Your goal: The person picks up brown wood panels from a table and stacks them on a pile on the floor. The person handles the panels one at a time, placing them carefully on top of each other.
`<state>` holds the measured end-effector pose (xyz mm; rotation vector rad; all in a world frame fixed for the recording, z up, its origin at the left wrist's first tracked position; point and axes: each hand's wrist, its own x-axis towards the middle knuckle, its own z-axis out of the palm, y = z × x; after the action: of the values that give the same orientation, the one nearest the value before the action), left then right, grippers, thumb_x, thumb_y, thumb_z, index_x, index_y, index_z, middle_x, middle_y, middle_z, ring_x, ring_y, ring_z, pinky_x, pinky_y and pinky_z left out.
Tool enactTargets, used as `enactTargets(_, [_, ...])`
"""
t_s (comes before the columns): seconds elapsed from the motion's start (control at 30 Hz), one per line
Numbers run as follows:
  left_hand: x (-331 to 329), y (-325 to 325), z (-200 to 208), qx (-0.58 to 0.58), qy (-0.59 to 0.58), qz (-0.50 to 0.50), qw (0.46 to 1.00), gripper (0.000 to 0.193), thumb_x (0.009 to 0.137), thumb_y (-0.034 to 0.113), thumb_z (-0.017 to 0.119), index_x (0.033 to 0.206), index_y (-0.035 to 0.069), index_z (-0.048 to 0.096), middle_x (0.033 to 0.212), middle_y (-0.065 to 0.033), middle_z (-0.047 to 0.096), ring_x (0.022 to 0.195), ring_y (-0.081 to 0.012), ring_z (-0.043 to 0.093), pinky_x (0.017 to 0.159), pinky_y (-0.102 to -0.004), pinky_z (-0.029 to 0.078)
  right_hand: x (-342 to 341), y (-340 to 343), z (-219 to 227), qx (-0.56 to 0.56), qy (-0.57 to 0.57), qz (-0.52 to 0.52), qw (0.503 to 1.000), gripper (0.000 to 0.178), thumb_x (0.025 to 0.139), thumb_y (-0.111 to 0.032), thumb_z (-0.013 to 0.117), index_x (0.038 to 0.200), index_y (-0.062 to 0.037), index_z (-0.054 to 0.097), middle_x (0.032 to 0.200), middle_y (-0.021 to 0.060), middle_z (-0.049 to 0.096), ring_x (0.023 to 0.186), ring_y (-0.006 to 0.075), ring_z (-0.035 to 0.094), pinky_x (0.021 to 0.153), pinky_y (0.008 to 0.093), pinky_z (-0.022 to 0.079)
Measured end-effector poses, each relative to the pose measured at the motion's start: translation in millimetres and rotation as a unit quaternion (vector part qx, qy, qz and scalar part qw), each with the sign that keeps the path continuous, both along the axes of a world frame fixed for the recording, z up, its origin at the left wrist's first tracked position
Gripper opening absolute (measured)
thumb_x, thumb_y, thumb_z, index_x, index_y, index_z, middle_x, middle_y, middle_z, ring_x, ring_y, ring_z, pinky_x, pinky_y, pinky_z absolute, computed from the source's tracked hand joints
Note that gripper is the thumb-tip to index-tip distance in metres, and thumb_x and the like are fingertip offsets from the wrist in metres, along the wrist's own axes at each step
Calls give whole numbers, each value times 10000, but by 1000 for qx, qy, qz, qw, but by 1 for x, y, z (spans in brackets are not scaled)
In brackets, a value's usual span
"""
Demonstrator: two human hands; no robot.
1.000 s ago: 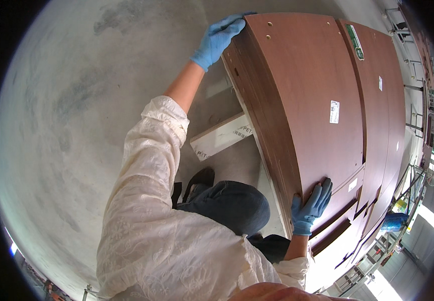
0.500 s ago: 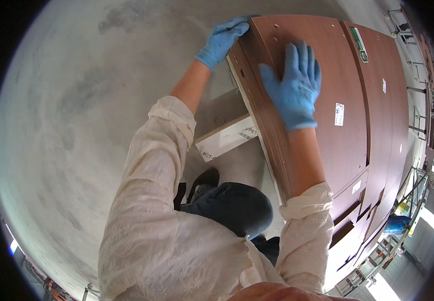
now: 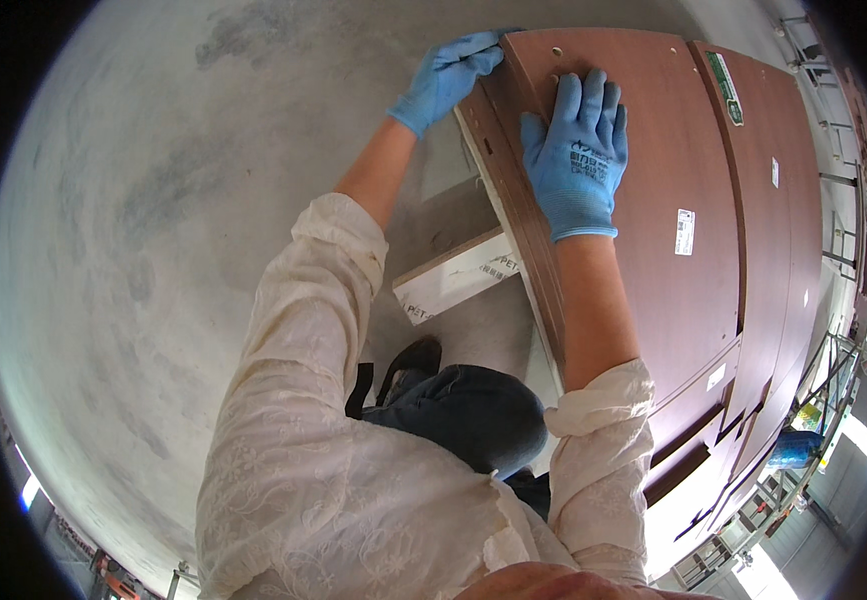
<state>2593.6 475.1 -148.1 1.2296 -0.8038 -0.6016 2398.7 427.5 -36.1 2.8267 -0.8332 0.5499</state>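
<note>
A reddish-brown wooden panel [image 3: 643, 150] with small drilled holes and a white label lies on top of a stack of similar boards [image 3: 528, 205]. My left hand [image 3: 443, 80], in a blue glove, is at the panel's far left corner, with its fingers closed around the edge; the fingertips are partly hidden. Flat on the panel's top, near its left edge, rests my right hand [image 3: 581, 155], gloved in blue too, its fingers stretched out and holding nothing.
Another brown panel [image 3: 768, 200] with a green-and-white sticker [image 3: 724, 88] lies to the right. A board piece with a white printed edge [image 3: 458, 275] juts from under the stack. Pale concrete floor [image 3: 173, 250] spreads left. Metal racks [image 3: 828, 380] stand at the far right.
My right hand has slid slightly away from me and to the left over the panel, and its fingers have come a little closer together. My left hand stays at the corner.
</note>
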Motion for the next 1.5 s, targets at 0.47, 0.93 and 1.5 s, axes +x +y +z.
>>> enactTargets(0.47, [-3, 1, 10, 11, -79, 35, 996, 326, 968, 150, 661, 1262, 8, 664, 1217, -73, 700, 1091, -164, 645, 997, -290, 501, 0, 1, -6, -26, -3, -3, 1000, 587, 950, -365, 604, 1372, 24, 479, 1492, 308, 407, 1405, 472, 373, 1180, 540, 294])
enactTargets(0.93, [4, -4, 0, -94, -100, 34, 990, 283, 922, 86, 711, 1193, 5, 706, 1130, -50, 731, 1003, -136, 668, 931, -271, 529, 0, 1, -13, -16, -16, -16, 1000, 569, 952, -335, 593, 1391, -2, 452, 1518, 284, 377, 1421, 447, 353, 1184, 528, 273])
enactTargets(1.5, [-91, 15, 102, -12, -200, 165, 966, 376, 1019, 93, 517, 1357, -66, 561, 1412, -150, 570, 1270, -247, 549, 1070, -348, 449, -326, 10, 86, -7, -64, -150, 987, 659, 851, -456, 703, 1356, -67, 534, 1424, 187, 515, 1310, 364, 499, 1121, 484, 369])
